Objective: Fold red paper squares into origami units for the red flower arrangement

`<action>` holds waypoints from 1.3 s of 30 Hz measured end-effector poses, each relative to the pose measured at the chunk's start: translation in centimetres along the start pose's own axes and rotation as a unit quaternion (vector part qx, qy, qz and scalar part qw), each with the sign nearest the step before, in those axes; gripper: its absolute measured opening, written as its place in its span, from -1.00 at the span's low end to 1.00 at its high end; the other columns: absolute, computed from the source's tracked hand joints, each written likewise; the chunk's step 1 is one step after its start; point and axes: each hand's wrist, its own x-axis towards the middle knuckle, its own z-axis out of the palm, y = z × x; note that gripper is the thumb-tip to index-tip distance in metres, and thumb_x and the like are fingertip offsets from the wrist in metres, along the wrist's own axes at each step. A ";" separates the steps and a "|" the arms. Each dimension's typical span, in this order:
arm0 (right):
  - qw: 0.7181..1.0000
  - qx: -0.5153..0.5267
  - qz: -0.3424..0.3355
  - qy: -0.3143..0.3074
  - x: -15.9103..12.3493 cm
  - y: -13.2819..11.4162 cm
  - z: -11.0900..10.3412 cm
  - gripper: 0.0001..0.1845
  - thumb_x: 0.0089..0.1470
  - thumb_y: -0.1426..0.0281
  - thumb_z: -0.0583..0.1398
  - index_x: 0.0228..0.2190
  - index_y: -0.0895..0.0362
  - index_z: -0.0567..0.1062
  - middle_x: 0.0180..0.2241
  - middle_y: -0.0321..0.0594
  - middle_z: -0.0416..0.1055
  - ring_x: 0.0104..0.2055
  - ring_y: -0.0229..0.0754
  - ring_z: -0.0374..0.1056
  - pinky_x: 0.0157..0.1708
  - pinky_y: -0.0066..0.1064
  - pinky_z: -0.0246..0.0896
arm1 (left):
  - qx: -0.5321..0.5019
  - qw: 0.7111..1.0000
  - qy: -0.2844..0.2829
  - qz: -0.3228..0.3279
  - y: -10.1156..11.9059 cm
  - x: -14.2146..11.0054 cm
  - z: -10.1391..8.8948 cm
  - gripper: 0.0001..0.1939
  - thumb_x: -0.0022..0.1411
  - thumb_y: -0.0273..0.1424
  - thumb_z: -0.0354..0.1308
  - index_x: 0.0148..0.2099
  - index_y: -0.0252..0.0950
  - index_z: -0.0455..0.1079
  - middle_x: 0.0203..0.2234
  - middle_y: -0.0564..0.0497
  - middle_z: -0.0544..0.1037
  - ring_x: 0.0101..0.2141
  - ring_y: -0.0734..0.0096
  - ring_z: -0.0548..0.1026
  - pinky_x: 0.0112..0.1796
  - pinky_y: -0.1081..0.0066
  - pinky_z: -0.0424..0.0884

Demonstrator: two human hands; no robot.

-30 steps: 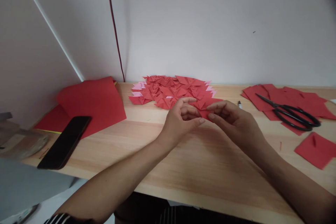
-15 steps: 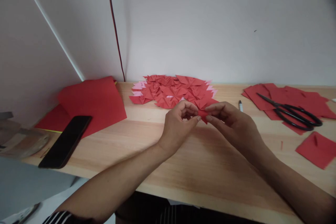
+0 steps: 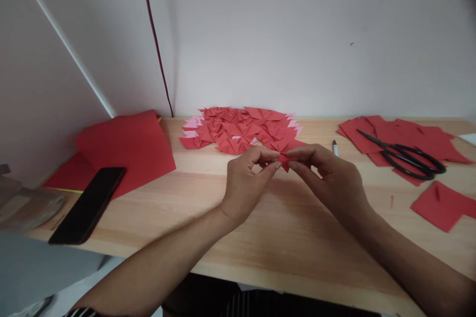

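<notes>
Grasping a small folded red paper piece (image 3: 284,160) between thumbs and fingertips, the bare left hand (image 3: 247,181) and bare right hand (image 3: 332,178) hold it above the pale wooden table (image 3: 260,247). Overlapping folded red and pink papers (image 3: 238,126) lie beyond; black-handled metal scissors (image 3: 403,156) rest right, on red paper sheets (image 3: 412,133).

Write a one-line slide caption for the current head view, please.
Two hands pinch a small red paper piece before folded red and pink papers, scissors at right.
</notes>
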 end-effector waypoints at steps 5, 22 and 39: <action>1.000 -0.004 -0.006 0.005 0.0 0.1 -0.1 -0.89 0.15 0.31 0.21 -0.24 -0.01 0.48 -0.39 -0.30 0.50 -0.45 -0.21 0.34 -0.43 -0.35 0.23 | -0.012 1.000 0.000 0.011 -0.1 -0.1 0.0 -0.94 0.14 -0.44 0.23 -0.28 -0.26 0.50 -0.37 0.02 0.57 -0.33 0.43 0.46 -0.25 0.39 0.38; 0.997 -0.029 -0.070 0.031 0.3 0.7 -0.3 -0.88 0.18 0.37 0.16 -0.26 0.00 0.50 -0.40 -0.25 0.38 -0.47 -0.23 0.21 -0.47 -0.32 0.16 | -0.234 0.957 -0.079 -0.154 -1.0 0.9 0.1 -0.79 0.06 -0.37 0.32 -0.22 -0.32 0.53 -0.47 0.02 0.54 -0.42 0.53 0.47 -0.29 0.46 0.36; 0.999 0.019 0.010 -0.040 0.6 0.5 -0.5 -0.88 0.13 0.28 0.17 -0.29 0.00 0.48 -0.30 -0.25 0.49 -0.32 -0.14 0.33 -0.38 -0.30 0.16 | -0.105 0.981 -0.073 -0.144 -0.8 0.7 0.1 -0.89 0.07 -0.38 0.26 -0.45 -0.32 0.48 -0.52 0.04 0.48 -0.47 0.52 0.35 -0.37 0.45 0.28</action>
